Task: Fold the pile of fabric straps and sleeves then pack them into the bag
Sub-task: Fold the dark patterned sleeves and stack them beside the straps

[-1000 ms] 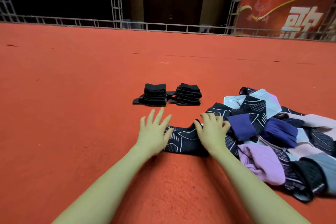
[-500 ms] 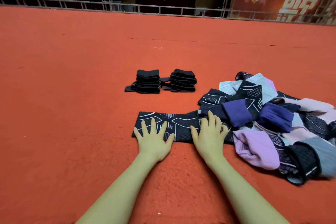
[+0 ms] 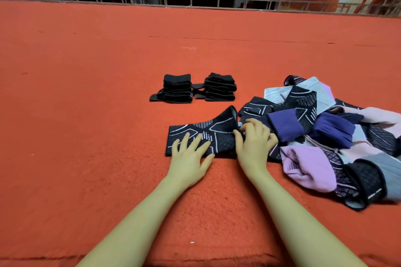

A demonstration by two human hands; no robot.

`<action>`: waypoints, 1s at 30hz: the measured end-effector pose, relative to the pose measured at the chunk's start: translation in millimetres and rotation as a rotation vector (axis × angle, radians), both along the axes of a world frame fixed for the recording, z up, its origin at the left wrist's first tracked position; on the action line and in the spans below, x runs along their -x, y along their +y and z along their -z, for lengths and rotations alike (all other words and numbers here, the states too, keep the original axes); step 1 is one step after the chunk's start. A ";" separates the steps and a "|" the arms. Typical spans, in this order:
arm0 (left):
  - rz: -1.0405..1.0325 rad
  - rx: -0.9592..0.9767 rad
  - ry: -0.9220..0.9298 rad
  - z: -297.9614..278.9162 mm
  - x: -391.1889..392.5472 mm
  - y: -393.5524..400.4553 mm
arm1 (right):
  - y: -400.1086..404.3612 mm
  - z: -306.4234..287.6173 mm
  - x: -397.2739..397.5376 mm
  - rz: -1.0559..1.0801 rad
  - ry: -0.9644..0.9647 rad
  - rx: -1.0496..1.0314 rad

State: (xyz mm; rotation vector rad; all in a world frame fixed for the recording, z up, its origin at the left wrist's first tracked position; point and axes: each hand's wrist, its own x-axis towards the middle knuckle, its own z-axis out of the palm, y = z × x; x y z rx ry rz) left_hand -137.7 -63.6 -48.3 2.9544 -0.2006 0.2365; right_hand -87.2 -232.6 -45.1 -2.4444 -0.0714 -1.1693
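Carpet (image 3: 86,115), red and fuzzy, fills the frame, and I work across it from the left. My left hand (image 3: 191,154) lies spread, fingers straight, pressing flat on the near left part of the black knitted sleeve with white line pattern (image 3: 201,134), just below the middle of the frame. My right hand (image 3: 255,143) sits beside it, fingers curled and pinching the sleeve's right end, which stands raised off the carpet in a peak. Above them, at centre, two stacks of folded black straps (image 3: 195,90) stand side by side. At the right of the frame spreads the loose pile of purple, pink, grey and black sleeves (image 3: 325,136), touching the sleeve I hold.

I judge this fabric light, soft and stretchy; it will sag and slide rather than hold a crease, so I would take it by the cuff edge and keep one palm as an anchor on it.

No bag is visible. My right fingertips are partly buried in the cloth, so the exact pinch is hard to read, and the pile runs off the right edge. The dark doorway beyond the metal railing (image 3: 195,2) along the top tells me nothing.
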 end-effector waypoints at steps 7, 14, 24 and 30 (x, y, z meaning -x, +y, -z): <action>-0.006 0.058 0.021 2.7 -11.6 -4.7 | -4.1 -7.7 -14.1 -0.020 0.037 0.077; 0.064 0.065 0.063 -12.6 -43.1 -8.3 | 0.5 0.3 -7.5 -0.159 0.077 0.020; -0.054 -0.034 0.222 1.6 -58.2 -36.6 | -7.9 8.6 -3.0 -0.167 -0.022 0.043; -0.078 -0.056 0.186 -1.0 -48.4 -5.5 | 5.7 -3.0 -10.3 -0.322 0.022 0.179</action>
